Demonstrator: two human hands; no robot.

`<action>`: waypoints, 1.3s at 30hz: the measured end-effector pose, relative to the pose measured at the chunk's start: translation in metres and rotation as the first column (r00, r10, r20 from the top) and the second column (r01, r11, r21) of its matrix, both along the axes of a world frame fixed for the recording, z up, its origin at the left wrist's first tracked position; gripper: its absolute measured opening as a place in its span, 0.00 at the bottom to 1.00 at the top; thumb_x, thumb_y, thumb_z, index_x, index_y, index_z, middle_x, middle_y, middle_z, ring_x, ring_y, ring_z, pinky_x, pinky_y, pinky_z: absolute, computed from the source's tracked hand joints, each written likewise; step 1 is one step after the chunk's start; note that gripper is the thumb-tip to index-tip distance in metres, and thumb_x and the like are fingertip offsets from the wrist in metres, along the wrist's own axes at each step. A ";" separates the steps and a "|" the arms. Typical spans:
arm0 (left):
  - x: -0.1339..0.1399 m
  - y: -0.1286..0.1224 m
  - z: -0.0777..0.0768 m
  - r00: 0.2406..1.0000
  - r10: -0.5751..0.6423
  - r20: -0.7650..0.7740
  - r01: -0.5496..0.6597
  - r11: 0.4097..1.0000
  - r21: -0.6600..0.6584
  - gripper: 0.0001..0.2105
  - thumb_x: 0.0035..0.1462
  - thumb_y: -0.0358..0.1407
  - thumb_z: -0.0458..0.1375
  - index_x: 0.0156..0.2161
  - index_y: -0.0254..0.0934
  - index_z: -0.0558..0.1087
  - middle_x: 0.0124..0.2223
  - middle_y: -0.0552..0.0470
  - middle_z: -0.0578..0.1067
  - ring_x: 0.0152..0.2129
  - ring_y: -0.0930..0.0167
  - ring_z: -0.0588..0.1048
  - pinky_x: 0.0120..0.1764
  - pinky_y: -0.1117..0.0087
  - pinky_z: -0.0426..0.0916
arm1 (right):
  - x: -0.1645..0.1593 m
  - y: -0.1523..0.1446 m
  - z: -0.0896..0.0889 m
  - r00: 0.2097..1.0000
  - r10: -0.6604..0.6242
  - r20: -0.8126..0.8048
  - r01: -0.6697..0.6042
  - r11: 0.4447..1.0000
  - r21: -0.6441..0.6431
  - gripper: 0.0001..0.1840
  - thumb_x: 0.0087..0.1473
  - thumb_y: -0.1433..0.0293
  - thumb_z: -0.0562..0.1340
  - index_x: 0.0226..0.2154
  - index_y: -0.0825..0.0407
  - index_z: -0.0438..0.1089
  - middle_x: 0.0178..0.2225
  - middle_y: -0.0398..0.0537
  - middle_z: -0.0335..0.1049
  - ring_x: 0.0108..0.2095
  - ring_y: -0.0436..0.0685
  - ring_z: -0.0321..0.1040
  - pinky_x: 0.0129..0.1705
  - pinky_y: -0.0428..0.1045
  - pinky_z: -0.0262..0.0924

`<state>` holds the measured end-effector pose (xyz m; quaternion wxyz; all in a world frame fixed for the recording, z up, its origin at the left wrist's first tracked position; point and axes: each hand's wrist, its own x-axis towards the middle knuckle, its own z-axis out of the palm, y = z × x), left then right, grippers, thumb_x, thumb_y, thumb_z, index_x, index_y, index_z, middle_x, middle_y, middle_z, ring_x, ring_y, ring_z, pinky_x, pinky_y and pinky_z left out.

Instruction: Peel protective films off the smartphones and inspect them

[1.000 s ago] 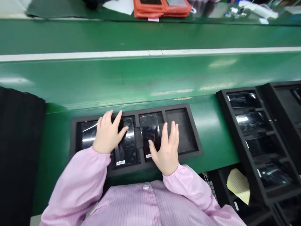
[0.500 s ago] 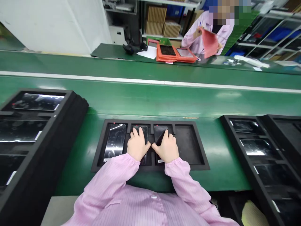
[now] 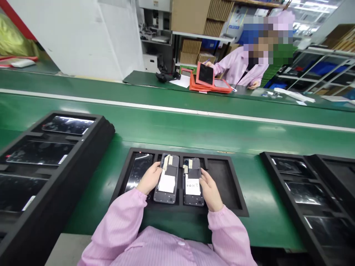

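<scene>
Two phones without back covers show their inner sides, each with a white battery label and bits of tan tape. My left hand (image 3: 150, 178) grips the left phone (image 3: 168, 181) by its left edge. Round the right edge of the other phone (image 3: 193, 183) my right hand (image 3: 210, 187) is closed. Both phones are above the middle slots of a black foam tray (image 3: 241, 201). A third phone (image 3: 139, 170), glossy screen up, lies in the tray's leftmost slot. The slot at the far right holds nothing.
A tall stack of black foam trays (image 3: 91, 147) with screen-up phones stands at left. More phone trays (image 3: 280, 184) are at right. Across the green bench (image 3: 183, 129), a co-worker in pink (image 3: 235, 66) handles a red-framed panel (image 3: 205, 75).
Two middle phones that lay screen up under my hands are now lifted and turned over, backs showing. My hands have moved apart to their outer edges. The co-worker has lowered the red-framed panel.
</scene>
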<state>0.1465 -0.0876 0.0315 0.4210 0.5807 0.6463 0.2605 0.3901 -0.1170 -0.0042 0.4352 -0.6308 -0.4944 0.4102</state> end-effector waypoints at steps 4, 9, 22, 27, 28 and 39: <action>0.011 -0.012 -0.011 0.999 0.006 0.043 -0.008 0.998 0.054 0.22 0.62 0.33 0.45 0.59 0.31 0.65 0.56 0.40 0.73 0.54 0.63 0.73 0.53 0.63 0.71 | -0.001 -0.004 -0.002 0.997 -0.026 0.068 0.021 0.997 0.078 0.30 0.55 0.61 0.58 0.58 0.57 0.62 0.59 0.63 0.62 0.59 0.64 0.63 0.58 0.63 0.62; -0.015 -0.032 -0.012 0.967 0.136 -0.216 -0.064 0.949 0.309 0.24 0.64 0.35 0.44 0.63 0.30 0.60 0.65 0.37 0.60 0.65 0.59 0.56 0.66 0.54 0.52 | 0.024 -0.005 0.010 0.917 -0.091 0.387 -0.019 0.962 0.272 0.26 0.58 0.61 0.57 0.57 0.54 0.64 0.57 0.57 0.66 0.57 0.62 0.64 0.61 0.63 0.58; -0.032 -0.025 0.003 0.758 0.215 -0.616 -0.147 0.976 0.160 0.24 0.60 0.31 0.47 0.61 0.21 0.63 0.57 0.24 0.69 0.54 0.50 0.71 0.55 0.53 0.65 | 0.043 0.011 -0.011 0.792 0.053 0.609 -0.237 0.945 0.226 0.23 0.58 0.56 0.55 0.49 0.51 0.70 0.50 0.53 0.72 0.52 0.65 0.65 0.55 0.65 0.60; -0.075 -0.029 0.026 0.833 0.287 -0.472 -0.274 0.957 0.097 0.23 0.63 0.35 0.40 0.58 0.30 0.67 0.43 0.34 0.78 0.41 0.53 0.79 0.45 0.52 0.71 | 0.041 0.007 -0.010 0.790 0.037 0.612 -0.235 0.940 0.246 0.20 0.59 0.59 0.55 0.49 0.51 0.71 0.49 0.54 0.72 0.52 0.63 0.66 0.55 0.63 0.60; -0.083 -0.029 0.025 0.869 0.271 -0.414 -0.260 0.962 0.083 0.23 0.63 0.37 0.41 0.57 0.32 0.68 0.46 0.38 0.78 0.43 0.56 0.78 0.45 0.57 0.72 | 0.040 0.007 -0.009 0.780 0.035 0.624 -0.241 0.938 0.250 0.19 0.60 0.60 0.55 0.49 0.52 0.70 0.49 0.54 0.72 0.51 0.63 0.66 0.55 0.63 0.60; -0.083 -0.032 -0.024 0.948 0.285 -0.142 -0.275 0.957 0.088 0.25 0.62 0.38 0.44 0.63 0.33 0.62 0.63 0.40 0.66 0.61 0.62 0.64 0.63 0.57 0.60 | -0.002 0.045 0.026 0.545 0.161 0.823 -0.452 0.883 0.126 0.22 0.56 0.65 0.61 0.53 0.51 0.69 0.49 0.56 0.69 0.50 0.65 0.63 0.49 0.62 0.62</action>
